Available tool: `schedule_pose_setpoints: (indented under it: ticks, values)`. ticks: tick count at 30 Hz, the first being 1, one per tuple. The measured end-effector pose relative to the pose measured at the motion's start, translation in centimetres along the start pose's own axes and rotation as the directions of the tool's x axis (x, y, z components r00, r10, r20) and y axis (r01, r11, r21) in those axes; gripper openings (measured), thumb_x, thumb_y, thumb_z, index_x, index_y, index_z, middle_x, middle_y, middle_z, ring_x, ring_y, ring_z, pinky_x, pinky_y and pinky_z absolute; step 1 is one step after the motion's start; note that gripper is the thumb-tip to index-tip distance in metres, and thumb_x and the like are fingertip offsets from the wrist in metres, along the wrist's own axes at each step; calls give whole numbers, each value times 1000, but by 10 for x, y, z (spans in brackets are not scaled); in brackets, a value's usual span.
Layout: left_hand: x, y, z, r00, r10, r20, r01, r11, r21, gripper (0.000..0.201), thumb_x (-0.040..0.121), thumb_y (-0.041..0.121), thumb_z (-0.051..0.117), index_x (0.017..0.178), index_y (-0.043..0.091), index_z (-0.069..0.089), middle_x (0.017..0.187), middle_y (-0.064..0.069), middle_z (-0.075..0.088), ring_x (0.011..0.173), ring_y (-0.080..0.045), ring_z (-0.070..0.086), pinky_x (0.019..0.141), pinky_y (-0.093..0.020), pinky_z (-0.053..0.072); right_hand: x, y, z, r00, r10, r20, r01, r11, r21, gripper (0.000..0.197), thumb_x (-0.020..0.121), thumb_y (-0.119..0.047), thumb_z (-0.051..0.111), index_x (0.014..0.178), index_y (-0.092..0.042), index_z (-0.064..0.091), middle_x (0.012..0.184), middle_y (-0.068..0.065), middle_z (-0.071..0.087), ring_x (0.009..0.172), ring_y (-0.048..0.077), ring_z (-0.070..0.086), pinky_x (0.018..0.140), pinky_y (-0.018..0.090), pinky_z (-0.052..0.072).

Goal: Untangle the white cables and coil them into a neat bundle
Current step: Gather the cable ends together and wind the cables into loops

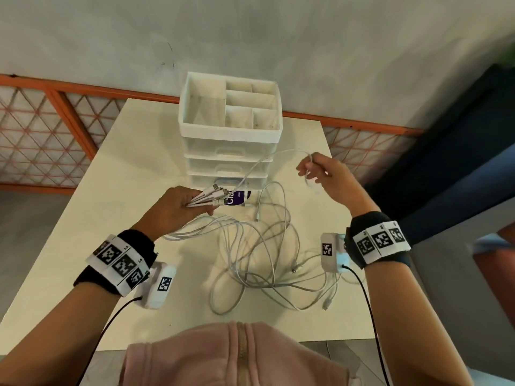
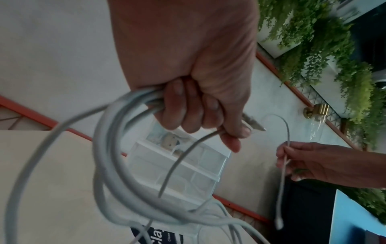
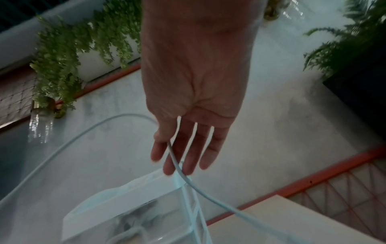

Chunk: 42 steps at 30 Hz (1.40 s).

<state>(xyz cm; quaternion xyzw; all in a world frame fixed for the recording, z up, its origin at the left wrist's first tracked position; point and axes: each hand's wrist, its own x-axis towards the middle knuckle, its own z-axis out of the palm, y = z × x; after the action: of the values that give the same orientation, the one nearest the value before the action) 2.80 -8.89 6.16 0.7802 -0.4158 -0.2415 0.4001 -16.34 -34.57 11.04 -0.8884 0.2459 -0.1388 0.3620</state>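
A loose tangle of white cables (image 1: 259, 260) lies on the cream table (image 1: 83, 246) in front of me. My left hand (image 1: 200, 204) grips a bunch of cable ends, their connectors (image 1: 213, 194) sticking out past the fingers. In the left wrist view its fingers (image 2: 188, 107) curl round several strands (image 2: 117, 132). One cable (image 1: 267, 158) arches from that bunch to my right hand (image 1: 308, 169), which pinches it near its end. The free plug (image 2: 278, 224) dangles below the right hand (image 2: 288, 156). In the right wrist view the strand (image 3: 177, 165) runs between thumb and forefinger of my right hand (image 3: 173, 158).
A white drawer organizer (image 1: 228, 129) with open top compartments stands at the table's far middle. A purple-labelled packet (image 1: 237, 197) lies at its base. An orange-framed mesh railing (image 1: 41, 135) runs behind the table, and a dark panel (image 1: 459, 162) stands to the right.
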Motion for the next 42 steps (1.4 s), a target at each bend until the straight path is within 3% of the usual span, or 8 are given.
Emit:
schedule_pose_setpoints:
  ticks: [7, 13, 19, 22, 25, 31, 36, 42]
  values:
    - [-7, -13, 3, 957, -188, 221, 152, 974, 170, 36, 69, 41, 79, 54, 12, 62, 41, 9, 29, 47, -9, 22, 49, -22, 19, -36, 49, 14, 830, 400, 389, -260, 894, -365, 19, 89, -11, 61, 97, -23, 73, 95, 1, 65, 78, 9, 56, 71, 22, 43]
    - [-17, -17, 17, 848, -315, 425, 185, 929, 319, 40, 65, 40, 82, 38, 24, 57, 33, 12, 41, 35, -1, 36, 49, -25, 25, -56, 67, 53, 507, 646, 570, -329, 757, -565, 26, 89, -15, 56, 110, -15, 71, 104, 6, 68, 96, 21, 61, 84, 29, 47]
    - [-17, -28, 8, 905, -268, 332, 238, 963, 128, 57, 44, 72, 72, 59, 18, 62, 51, 9, 50, 51, -7, 43, 56, -22, 30, -18, 69, 69, 759, 500, 417, -358, 855, -375, 27, 89, -1, 44, 96, -9, 69, 86, 7, 66, 63, 9, 58, 60, 19, 45]
    - [-15, -28, 5, 934, -254, 251, 256, 966, 25, 49, 58, 64, 76, 61, 19, 59, 54, 9, 47, 54, -10, 40, 60, -26, 30, 8, 64, 91, 858, 380, 345, -296, 916, -272, 25, 90, -4, 44, 98, -11, 66, 92, 10, 64, 80, 25, 65, 73, 32, 50]
    - [-13, -24, 6, 956, -257, 144, 266, 962, -52, 45, 64, 58, 72, 54, 22, 48, 50, 12, 43, 48, -4, 36, 54, -19, 29, 30, 61, 122, 935, 217, 280, -158, 963, -216, 27, 94, -6, 46, 114, -6, 63, 113, 16, 63, 104, 31, 60, 79, 19, 37]
    - [-5, -22, 9, 963, -269, 20, 269, 952, -144, 42, 83, 37, 68, 59, 20, 38, 53, 10, 35, 47, -5, 31, 50, -16, 27, 65, 62, 179, 882, 166, 442, -8, 941, -338, 51, 88, 1, 51, 138, -11, 45, 134, 18, 44, 121, 36, 41, 103, 38, 35]
    - [-5, -24, 3, 967, -256, 5, 250, 938, -238, 45, 86, 30, 66, 58, 20, 33, 50, 12, 28, 48, -6, 26, 47, -14, 24, 66, 68, 191, 920, 206, 333, -31, 886, -463, 28, 85, 3, 49, 103, -14, 63, 116, 12, 56, 113, 31, 40, 92, 39, 28]
    - [-1, -16, -3, 974, -227, 4, 217, 922, -320, 36, 89, 26, 63, 69, 11, 37, 46, 14, 27, 40, -4, 25, 41, -10, 23, 80, 25, 150, 959, 48, 280, -58, 998, 29, 10, 84, -3, 62, 92, -9, 65, 83, 0, 62, 77, 14, 55, 72, 23, 40]
